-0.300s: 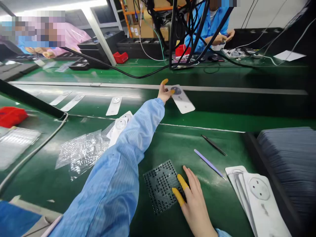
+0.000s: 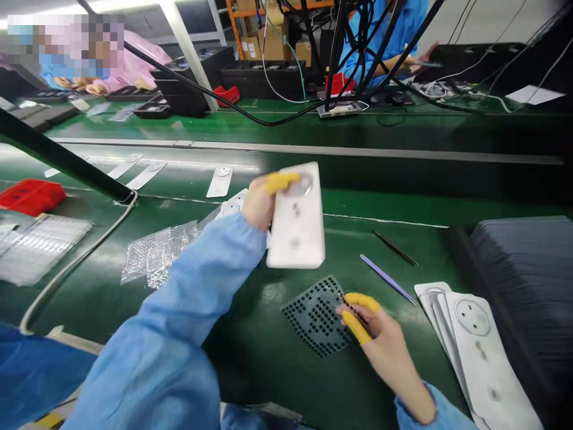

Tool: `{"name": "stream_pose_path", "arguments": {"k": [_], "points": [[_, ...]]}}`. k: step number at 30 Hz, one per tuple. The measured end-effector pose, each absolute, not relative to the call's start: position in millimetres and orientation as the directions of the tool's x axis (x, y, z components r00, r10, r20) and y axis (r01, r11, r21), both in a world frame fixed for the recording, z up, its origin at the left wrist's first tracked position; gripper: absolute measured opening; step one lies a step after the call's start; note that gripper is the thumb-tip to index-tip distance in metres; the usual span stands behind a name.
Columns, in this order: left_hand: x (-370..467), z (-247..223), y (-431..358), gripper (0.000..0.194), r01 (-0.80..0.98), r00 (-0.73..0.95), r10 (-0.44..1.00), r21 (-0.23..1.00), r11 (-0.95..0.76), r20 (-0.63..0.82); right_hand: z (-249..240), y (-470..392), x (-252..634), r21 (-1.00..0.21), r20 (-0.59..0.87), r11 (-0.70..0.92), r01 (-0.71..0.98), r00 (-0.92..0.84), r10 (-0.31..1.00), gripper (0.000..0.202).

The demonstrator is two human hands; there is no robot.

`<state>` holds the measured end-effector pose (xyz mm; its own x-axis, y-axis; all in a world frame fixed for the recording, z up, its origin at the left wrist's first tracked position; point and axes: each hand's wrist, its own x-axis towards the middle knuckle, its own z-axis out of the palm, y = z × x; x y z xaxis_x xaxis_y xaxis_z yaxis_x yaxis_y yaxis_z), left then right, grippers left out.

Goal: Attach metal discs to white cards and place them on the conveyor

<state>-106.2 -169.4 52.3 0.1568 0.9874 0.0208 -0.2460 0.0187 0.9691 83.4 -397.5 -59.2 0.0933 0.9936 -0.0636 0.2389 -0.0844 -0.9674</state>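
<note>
Left hand (image 2: 263,200): fingers closed on a white panel (image 2: 299,233), gripping it by the left edge beside the ring; thumb hidden. Panel appears held up off the desk (image 2: 264,334), beyond the dotted sheet (image 2: 320,316). Blurred.

Right hand (image 2: 387,340): thumb and finger, in yellow covers, pinch the sheet's right edge. Sheet lies slantwise, a corner pointing away from the person; long axis hard to tell.

Handling, by judgement: panel light, thin, fairly stiff, smooth enough to slip; best taken by its long edges, clear of the ring. Sheet looks light, floppy, easily creased; hold at the rim, off the black dots.

Panel's long axis runs away from the person, nearly straight; ring end far, plain end near.

Around: purple tweezers (image 2: 388,279) and dark tweezers (image 2: 396,248) right of the sheet; fanned panels (image 2: 487,358) farther right, ring ends away.
</note>
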Motion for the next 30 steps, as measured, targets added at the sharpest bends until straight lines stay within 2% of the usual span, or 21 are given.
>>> {"name": "stream_pose_path", "arguments": {"k": [2,3,5,8,11,14,16,17,19,21,27,30], "points": [[-136,33,-219,0.04,-0.072,0.318,0.921,0.963,0.26,-0.225,-45,-392,94,-0.98,-0.179,-0.179,0.084,0.016,0.984,0.035],[-147,22,-240,0.046,0.012,0.353,0.899,0.962,0.273,-0.259,-40,-388,99,-0.975,-0.219,-0.219,0.03,-0.027,0.975,0.038],[-160,-1,-272,0.043,0.078,0.403,0.874,0.961,0.265,-0.273,-34,-380,105,-0.965,-0.26,-0.261,0.0,-0.084,0.962,0.041],[-157,-26,-298,0.04,0.101,0.496,0.822,0.959,0.265,-0.279,-37,-368,105,-0.966,-0.255,-0.248,0.068,-0.142,0.956,0.04],[-147,-42,-311,0.043,0.1,0.537,0.795,0.957,0.271,-0.281,-42,-363,94,-0.955,-0.116,-0.091,0.282,-0.072,0.991,0.037],[-143,-50,-319,0.044,0.083,0.535,0.806,0.965,0.249,-0.254,-42,-367,73,-0.841,0.195,0.153,0.519,0.026,0.98,0.03],[-143,-51,-323,0.044,0.067,0.552,0.801,0.97,0.235,-0.232,-40,-374,58,-0.723,0.386,0.354,0.594,-0.079,0.919,0.025],[-144,-51,-325,0.044,0.06,0.562,0.797,0.972,0.228,-0.222,-40,-377,52,-0.672,0.437,0.44,0.596,-0.161,0.885,0.023],[-144,-50,-327,0.042,0.049,0.576,0.792,0.975,0.216,-0.204,-42,-381,43,-0.632,0.448,0.529,0.566,-0.29,0.846,0.026],[-144,-49,-327,0.041,0.042,0.584,0.788,0.977,0.207,-0.192,-43,-383,40,-0.609,0.43,0.548,0.573,-0.343,0.835,0.028],[-143,-53,-329,0.034,0.052,0.584,0.794,0.984,0.168,-0.166,-46,-383,41,-0.54,0.468,0.558,0.631,-0.326,0.821,0.03],[-144,-51,-330,0.025,0.149,0.564,0.819,0.989,0.021,-0.102,-50,-385,39,-0.557,0.476,0.556,0.617,-0.311,0.823,0.029]]}}
